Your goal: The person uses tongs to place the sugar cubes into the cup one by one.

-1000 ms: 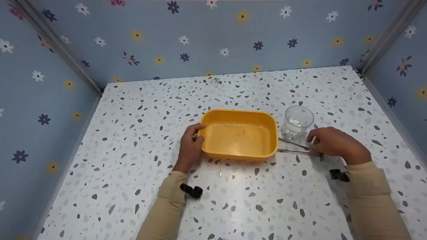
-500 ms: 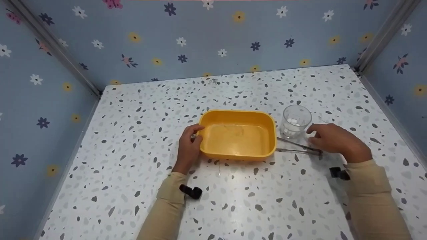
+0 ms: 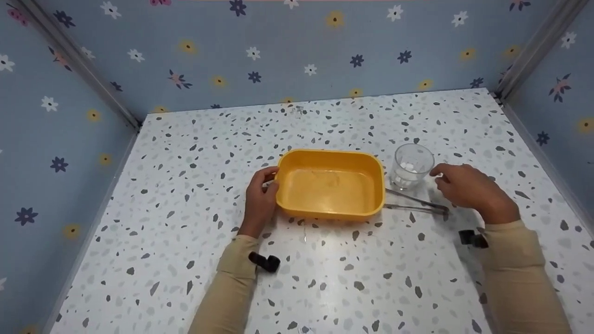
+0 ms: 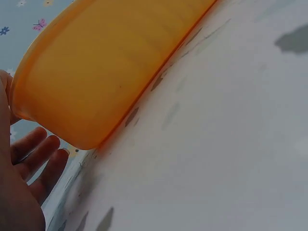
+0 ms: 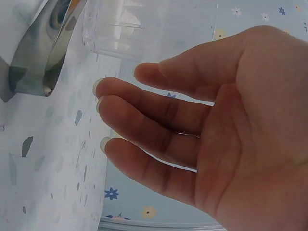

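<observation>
A yellow rectangular container point(image 3: 329, 215) sits mid-table in the head view. My left hand point(image 3: 262, 197) is at its left end, with index finger and thumb by the rim; in the left wrist view, the other fingers point(image 4: 41, 166) spread loosely below the container's end. Metal tongs point(image 3: 417, 209) lie to the right, their far ends hidden by the container. Behind them stands a clear glass point(image 3: 408, 178) with small white pieces in its bottom. My right hand point(image 3: 473, 192) hovers right of the glass, fingers loosely bent and holding nothing, as the right wrist view shows.
The white speckled table point(image 3: 199, 162) is bounded by a flower-patterned back wall point(image 3: 297, 51) and matching side walls point(image 3: 55, 153). A thin clear strand point(image 3: 305, 232) lies in front of the container.
My right hand has left the bent end of the tongs and moved up beside the glass. My left fingertips have drawn back from over the container's rim to its outer edge.
</observation>
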`<state>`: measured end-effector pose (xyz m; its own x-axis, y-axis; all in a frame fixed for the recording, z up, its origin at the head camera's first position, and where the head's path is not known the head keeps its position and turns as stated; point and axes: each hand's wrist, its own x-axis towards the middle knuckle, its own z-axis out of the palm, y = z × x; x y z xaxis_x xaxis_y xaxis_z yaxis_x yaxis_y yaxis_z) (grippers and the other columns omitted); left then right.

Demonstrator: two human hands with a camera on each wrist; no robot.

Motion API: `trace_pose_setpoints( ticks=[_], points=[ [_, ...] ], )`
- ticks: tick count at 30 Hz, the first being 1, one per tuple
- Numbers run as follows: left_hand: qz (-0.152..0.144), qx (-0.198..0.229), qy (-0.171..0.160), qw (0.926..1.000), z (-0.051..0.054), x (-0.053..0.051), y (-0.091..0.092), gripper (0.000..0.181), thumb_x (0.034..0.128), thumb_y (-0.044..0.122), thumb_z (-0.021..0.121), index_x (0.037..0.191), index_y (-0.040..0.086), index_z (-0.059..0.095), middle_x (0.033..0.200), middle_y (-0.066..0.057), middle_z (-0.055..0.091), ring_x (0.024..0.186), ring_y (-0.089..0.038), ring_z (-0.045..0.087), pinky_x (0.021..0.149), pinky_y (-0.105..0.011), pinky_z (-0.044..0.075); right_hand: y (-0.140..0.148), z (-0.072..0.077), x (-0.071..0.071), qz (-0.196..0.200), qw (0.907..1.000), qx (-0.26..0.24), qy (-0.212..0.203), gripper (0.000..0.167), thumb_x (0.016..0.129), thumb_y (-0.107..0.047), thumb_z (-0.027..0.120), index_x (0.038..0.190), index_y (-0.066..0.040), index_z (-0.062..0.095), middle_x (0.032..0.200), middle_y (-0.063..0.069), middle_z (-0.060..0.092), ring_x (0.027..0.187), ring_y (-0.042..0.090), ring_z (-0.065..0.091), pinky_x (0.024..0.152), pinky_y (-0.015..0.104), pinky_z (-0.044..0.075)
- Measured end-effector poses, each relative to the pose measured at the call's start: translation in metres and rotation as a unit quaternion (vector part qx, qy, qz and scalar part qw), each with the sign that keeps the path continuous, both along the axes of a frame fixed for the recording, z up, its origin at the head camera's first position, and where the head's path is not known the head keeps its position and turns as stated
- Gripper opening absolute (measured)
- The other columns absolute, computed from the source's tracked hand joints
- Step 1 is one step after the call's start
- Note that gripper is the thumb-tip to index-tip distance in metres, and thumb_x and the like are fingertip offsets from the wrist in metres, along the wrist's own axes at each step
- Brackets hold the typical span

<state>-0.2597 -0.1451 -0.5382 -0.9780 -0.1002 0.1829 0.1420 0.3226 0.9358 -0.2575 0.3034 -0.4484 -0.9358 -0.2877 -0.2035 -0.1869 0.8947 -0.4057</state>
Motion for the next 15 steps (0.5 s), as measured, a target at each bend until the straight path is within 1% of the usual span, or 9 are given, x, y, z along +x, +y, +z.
trace_pose_setpoints(
  ticks=[2, 6, 9, 10, 13, 15],
  points=[
    [0.0, 0.002, -0.002, 1.0, 0.0012, -0.0007, -0.0007, 0.035, 0.098, 0.021, 0.05, 0.132, 0.017, 0.059, 0.129, 0.004, 0.059, 0.116, -0.013, 0.055, 0.098, -0.037, 0.049, -0.0009, 0.0006, 0.0, 0.002, 1.0, -0.002, 0.003, 0.036, 0.101, -0.014, 0.046, 0.132, -0.002, 0.06, 0.081, 0.006, 0.059, 0.06, 0.018, 0.05, 0.06, 0.037, 0.041],
    [0.0, 0.004, -0.011, 0.9999, 0.0023, -0.0018, -0.001, 0.033, 0.0994, 0.022, 0.05, 0.13, 0.018, 0.059, 0.129, 0.006, 0.059, 0.117, -0.013, 0.054, 0.1, -0.036, 0.048, -0.0017, 0.0019, 0.0007, -0.002, 0.9999, -0.002, 0.012, 0.035, 0.102, -0.015, 0.046, 0.132, -0.002, 0.06, 0.073, 0.005, 0.052, 0.058, 0.018, 0.047, 0.057, 0.036, 0.039],
    [0.004, 0.004, -0.019, 0.9998, 0.0031, -0.002, -0.0013, 0.031, 0.1, 0.023, 0.049, 0.129, 0.019, 0.059, 0.128, 0.007, 0.059, 0.116, -0.013, 0.054, 0.099, -0.035, 0.048, -0.0024, 0.0017, 0.0005, -0.007, 0.9996, -0.002, 0.027, 0.035, 0.102, -0.014, 0.045, 0.131, -0.002, 0.061, 0.071, 0.005, 0.052, 0.056, 0.018, 0.046, 0.056, 0.036, 0.038],
    [0.007, 0.002, -0.021, 0.9998, 0.0036, -0.0024, -0.0013, 0.03, 0.1001, 0.024, 0.049, 0.128, 0.019, 0.059, 0.127, 0.007, 0.059, 0.115, -0.013, 0.055, 0.099, -0.035, 0.048, -0.0028, 0.0016, 0.0003, -0.008, 0.9994, -0.001, 0.033, 0.035, 0.102, -0.015, 0.045, 0.13, -0.002, 0.062, 0.073, 0.005, 0.054, 0.057, 0.018, 0.046, 0.057, 0.037, 0.038],
    [0.013, -0.006, -0.028, 0.9995, 0.0063, -0.0042, -0.0022, 0.03, 0.1005, 0.023, 0.049, 0.129, 0.018, 0.059, 0.126, 0.006, 0.059, 0.114, -0.013, 0.055, 0.098, -0.034, 0.048, -0.0037, 0.0007, -0.0004, -0.014, 0.9983, 0.001, 0.057, 0.033, 0.102, -0.015, 0.047, 0.128, -0.001, 0.063, 0.088, 0.012, 0.065, 0.063, 0.021, 0.048, 0.061, 0.039, 0.04],
    [0.01, -0.011, -0.029, 0.9995, 0.008, -0.0066, -0.0044, 0.032, 0.1008, 0.023, 0.05, 0.13, 0.015, 0.059, 0.127, 0.004, 0.059, 0.115, -0.013, 0.055, 0.099, -0.034, 0.048, -0.0041, -0.0004, -0.0009, -0.021, 0.9975, 0.004, 0.068, 0.033, 0.102, -0.016, 0.048, 0.127, -0.001, 0.063, 0.095, 0.015, 0.067, 0.065, 0.022, 0.049, 0.062, 0.04, 0.04]
  ],
)
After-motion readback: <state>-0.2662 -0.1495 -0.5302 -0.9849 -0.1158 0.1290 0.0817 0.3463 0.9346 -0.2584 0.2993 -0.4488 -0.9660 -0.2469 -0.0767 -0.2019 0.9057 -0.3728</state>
